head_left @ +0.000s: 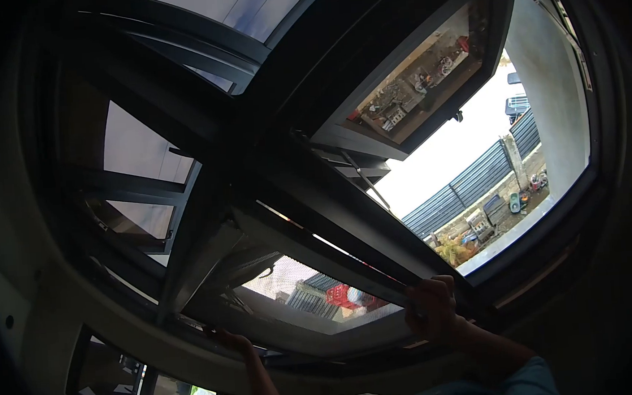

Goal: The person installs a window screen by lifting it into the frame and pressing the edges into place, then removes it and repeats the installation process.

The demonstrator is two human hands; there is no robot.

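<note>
A window screen [359, 254], a dark frame with fine mesh, sits at an angle in the lower window opening. A thin strip of light shows along its upper edge. My right hand [433, 308] is closed around the right end of this frame. Low at the left corner, my left hand [231, 340] holds the screen's bottom edge; its fingers are in shadow and partly hidden. Outside, behind the mesh, a red object [342, 296] shows.
Dark window bars [331, 204] cross above the screen. A hinged sash [399, 140] stands swung outward at the upper right. Outside lie a slatted fence [460, 192] and assorted items along a wall. More panes [139, 147] are at the left; a glass-fronted opening [146, 385] is below.
</note>
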